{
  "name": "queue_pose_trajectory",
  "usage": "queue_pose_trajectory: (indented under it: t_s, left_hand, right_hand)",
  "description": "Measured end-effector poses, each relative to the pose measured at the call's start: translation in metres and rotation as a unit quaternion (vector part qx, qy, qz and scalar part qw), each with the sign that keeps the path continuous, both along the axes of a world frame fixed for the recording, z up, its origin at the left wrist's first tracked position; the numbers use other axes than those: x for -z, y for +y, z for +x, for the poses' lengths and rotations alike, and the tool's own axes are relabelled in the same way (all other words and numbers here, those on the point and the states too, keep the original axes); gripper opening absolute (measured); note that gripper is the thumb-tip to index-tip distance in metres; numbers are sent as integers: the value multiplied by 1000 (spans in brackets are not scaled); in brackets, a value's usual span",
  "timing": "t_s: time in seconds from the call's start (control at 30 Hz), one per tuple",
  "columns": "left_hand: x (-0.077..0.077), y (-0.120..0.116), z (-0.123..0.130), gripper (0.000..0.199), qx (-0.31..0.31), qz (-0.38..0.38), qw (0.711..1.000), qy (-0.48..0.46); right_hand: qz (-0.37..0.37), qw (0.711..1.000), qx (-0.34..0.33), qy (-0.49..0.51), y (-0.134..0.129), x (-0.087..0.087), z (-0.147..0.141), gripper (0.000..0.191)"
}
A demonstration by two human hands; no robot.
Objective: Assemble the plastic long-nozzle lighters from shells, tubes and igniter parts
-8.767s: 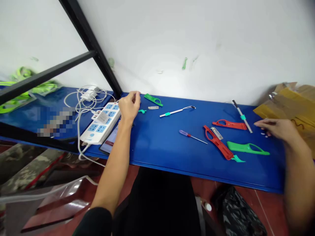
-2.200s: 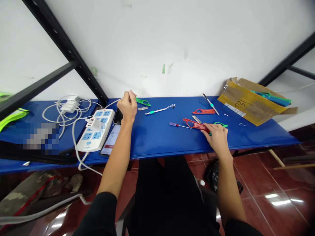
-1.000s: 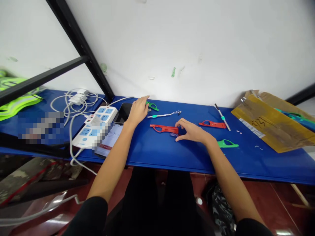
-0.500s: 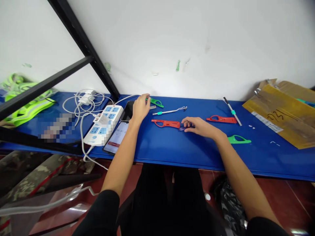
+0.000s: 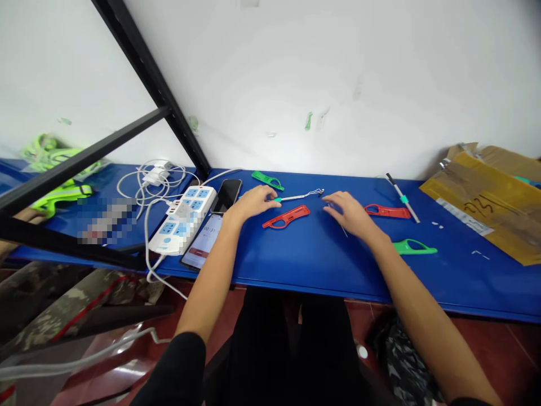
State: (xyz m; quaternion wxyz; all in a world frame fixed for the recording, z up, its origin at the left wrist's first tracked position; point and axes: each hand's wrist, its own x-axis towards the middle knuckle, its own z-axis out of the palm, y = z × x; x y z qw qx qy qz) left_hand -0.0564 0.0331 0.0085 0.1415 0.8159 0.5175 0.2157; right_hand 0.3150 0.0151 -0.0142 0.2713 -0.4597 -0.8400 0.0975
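My left hand [image 5: 256, 203] has its thumb and fingers apart around the left end of a thin metal lighter tube [image 5: 300, 196] with a teal band and a bent wire tip. The tube lies on the blue table. To the right, my right hand [image 5: 349, 214] is curled over a small clear purplish piece, mostly hidden by the fingers; a thin line shows below the palm. A red lighter handle half [image 5: 291, 216] lies tilted between the hands. Behind my left hand is a green handle half [image 5: 266, 180].
A white power strip [image 5: 183, 220] and two phones, one a black phone [image 5: 227, 195], are at left. On the right are a red handle half [image 5: 391, 212], a green one [image 5: 416, 250], a tube with a teal band [image 5: 401, 197] and a taped cardboard box [image 5: 482, 206].
My left hand has moved from the green half towards the metal tube. My right hand has shifted back and right with the purplish piece. The middle red half is now tilted.
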Motion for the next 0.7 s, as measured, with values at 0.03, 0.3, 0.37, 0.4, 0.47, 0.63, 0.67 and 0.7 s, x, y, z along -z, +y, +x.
queue_pose_trajectory:
  t_s: [0.03, 0.3, 0.37, 0.4, 0.47, 0.63, 0.67, 0.7]
  left_hand:
    - [3, -1, 5, 27, 19, -10, 1000, 17]
    - [32, 2, 55, 33, 66, 104, 992, 38]
    - [38, 4, 66, 37, 36, 109, 992, 54]
    - [41, 4, 71, 39, 21, 109, 992, 64]
    - [43, 5, 80, 39, 2, 112, 990, 85]
    - [36, 6, 88, 22, 13, 113, 988, 101]
    - [33, 6, 86, 21, 18, 107, 991, 84]
    - [30, 6, 83, 21, 25, 100, 993, 63]
  right_hand:
    - [8, 999, -39, 1, -3, 0, -7, 36]
    - [-3, 986, -156, -64, -20, 5, -61, 31]
    - [-2, 989, -124, -78, -19, 1, -56, 28]
    - [0, 992, -97, -77, -17, -1, -52, 30]
    - [7, 998, -38, -57, -13, -5, -41, 36]
    - [46, 997, 58, 28, 1, -4, -18, 35]
    - [54, 995, 69, 43, 4, -2, -14, 35]
    - [60, 994, 77, 57, 7, -1, -11, 35]
